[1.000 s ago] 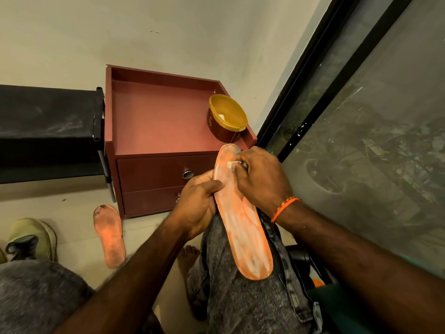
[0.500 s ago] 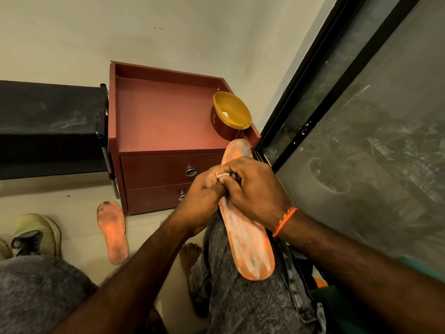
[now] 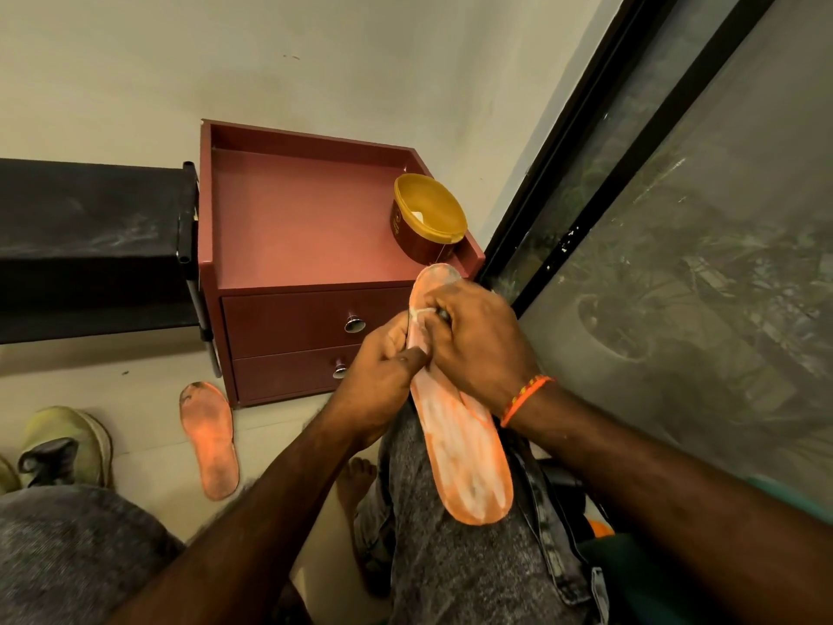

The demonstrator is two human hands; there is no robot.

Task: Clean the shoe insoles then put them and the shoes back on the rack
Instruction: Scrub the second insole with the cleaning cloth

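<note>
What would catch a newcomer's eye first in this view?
The long orange insole smeared with white, lying along the person's knee at centre, gripped by the left hand while the right hand pinches a small white scrap against its upper end. Behind stands a red two-drawer cabinet carrying a yellow-rimmed tub; a second, dirtier orange insole lies on the floor at left.
</note>
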